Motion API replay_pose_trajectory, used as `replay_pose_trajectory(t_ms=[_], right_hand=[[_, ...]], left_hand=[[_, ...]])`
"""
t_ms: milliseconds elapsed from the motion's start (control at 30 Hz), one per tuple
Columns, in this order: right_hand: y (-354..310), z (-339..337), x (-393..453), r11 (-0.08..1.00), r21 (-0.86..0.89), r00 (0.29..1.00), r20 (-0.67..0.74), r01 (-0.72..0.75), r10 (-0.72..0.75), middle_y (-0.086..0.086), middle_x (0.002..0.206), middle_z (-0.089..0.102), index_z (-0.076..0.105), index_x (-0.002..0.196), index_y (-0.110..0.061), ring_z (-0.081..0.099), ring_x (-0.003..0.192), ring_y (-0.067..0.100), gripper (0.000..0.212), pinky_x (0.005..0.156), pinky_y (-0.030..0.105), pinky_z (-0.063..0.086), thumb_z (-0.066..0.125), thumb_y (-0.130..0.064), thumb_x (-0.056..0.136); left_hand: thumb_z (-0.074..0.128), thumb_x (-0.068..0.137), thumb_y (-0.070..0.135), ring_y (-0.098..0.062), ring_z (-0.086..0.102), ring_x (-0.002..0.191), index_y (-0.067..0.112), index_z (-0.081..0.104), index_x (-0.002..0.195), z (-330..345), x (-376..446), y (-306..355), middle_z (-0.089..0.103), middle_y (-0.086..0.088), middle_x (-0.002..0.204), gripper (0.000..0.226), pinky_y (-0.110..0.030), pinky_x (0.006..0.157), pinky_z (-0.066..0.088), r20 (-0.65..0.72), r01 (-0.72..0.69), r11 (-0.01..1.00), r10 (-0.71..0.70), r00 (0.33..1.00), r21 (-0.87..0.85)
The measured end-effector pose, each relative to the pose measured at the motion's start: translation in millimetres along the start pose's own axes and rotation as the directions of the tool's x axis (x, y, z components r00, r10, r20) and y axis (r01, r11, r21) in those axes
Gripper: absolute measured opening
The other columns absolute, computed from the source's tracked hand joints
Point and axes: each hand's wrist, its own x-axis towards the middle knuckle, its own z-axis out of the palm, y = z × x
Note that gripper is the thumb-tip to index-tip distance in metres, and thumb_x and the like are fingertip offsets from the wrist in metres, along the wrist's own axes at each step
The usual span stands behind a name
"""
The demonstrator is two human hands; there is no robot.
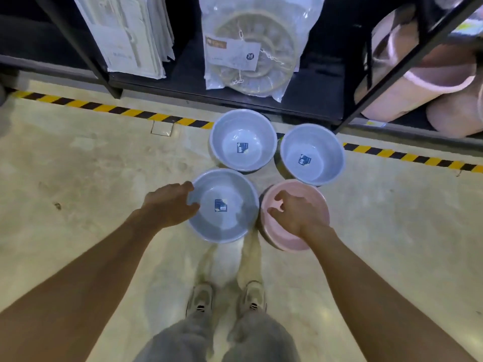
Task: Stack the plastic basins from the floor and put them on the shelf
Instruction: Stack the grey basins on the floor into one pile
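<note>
My shoes at 6 o'clock on the concrete floor, both arms reaching forward. My left hand is at the left rim of the near blue basin, fingers curled over the edge, thumb inside; looks like a grip but contact is slightly blurred. My right hand hovers over the pink basin just to the right, fingers loosely curled, holding nothing that I can see. Beyond, at 12 o'clock, a second blue basin, and at 1 o'clock a third blue basin; all four sit close together upright on the floor. Past them, striped hazard tape, then the black shelf with a bagged round item, white packs at 11 o'clock, pink tubs at 2 o'clock.
</note>
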Motion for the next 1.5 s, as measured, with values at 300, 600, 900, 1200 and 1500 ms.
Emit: replay_pose_trajectory(t_ms=[300,600,900,1200,1500], right_hand=[[56,154,193,0.988,-0.144,0.992,-0.101,0.058,-0.073,0.006,0.124,0.067,0.052,0.133,-0.022,0.06,0.111,0.032,0.042,0.077,0.04,0.044,0.052,-0.046,0.098],[87,232,308,0.914,-0.394,0.94,-0.267,0.095,-0.213,0.01,0.115,0.071,0.059,0.131,-0.02,0.064,0.104,0.033,0.056,0.077,0.039,0.044,0.043,-0.062,0.097],[96,266,335,0.826,-0.563,0.949,-0.252,0.015,-0.189,0.011,0.102,0.071,0.066,0.099,-0.022,0.052,0.109,0.036,0.045,0.094,0.046,0.036,0.039,-0.059,0.096],[95,279,335,0.858,-0.513,0.931,-0.297,0.033,-0.214,0.008,0.094,0.069,0.064,0.097,-0.018,0.053,0.103,0.033,0.036,0.091,0.046,0.036,0.043,-0.047,0.095],[82,296,333,0.907,-0.406,0.926,-0.29,0.111,-0.243,0.003,0.082,0.061,0.056,0.105,-0.017,0.059,0.075,0.026,0.034,0.082,0.042,0.043,0.038,-0.046,0.101]], left_hand=[[0.052,0.09,0.061,-0.029,0.064,0.105,0.03,0.048,0.137,202,134,-82,0.066,-0.001,0.12,0.056,-0.036,0.074,0.038,-0.067,0.166,0.986,-0.165,0.984,0.011],[0.046,0.089,0.071,-0.033,0.062,0.11,0.029,0.047,0.14,296,216,-143,0.062,-0.005,0.126,0.066,-0.039,0.075,0.039,-0.16,0.201,0.978,-0.191,0.968,0.048],[0.033,0.086,0.082,-0.023,0.052,0.079,0.028,0.053,0.098,338,225,-152,0.05,0.004,0.085,0.058,-0.036,0.069,0.039,-0.168,0.195,0.972,-0.172,0.971,0.133],[0.039,0.094,0.066,-0.022,0.054,0.071,0.021,0.051,0.09,348,223,-145,0.051,0.004,0.077,0.047,-0.032,0.061,0.035,-0.241,0.201,0.978,-0.181,0.954,0.06],[0.043,0.101,0.053,-0.023,0.066,0.054,0.012,0.054,0.094,370,211,-152,0.066,-0.008,0.071,0.043,-0.032,0.055,0.05,-0.164,0.28,0.893,-0.354,0.921,-0.354]])
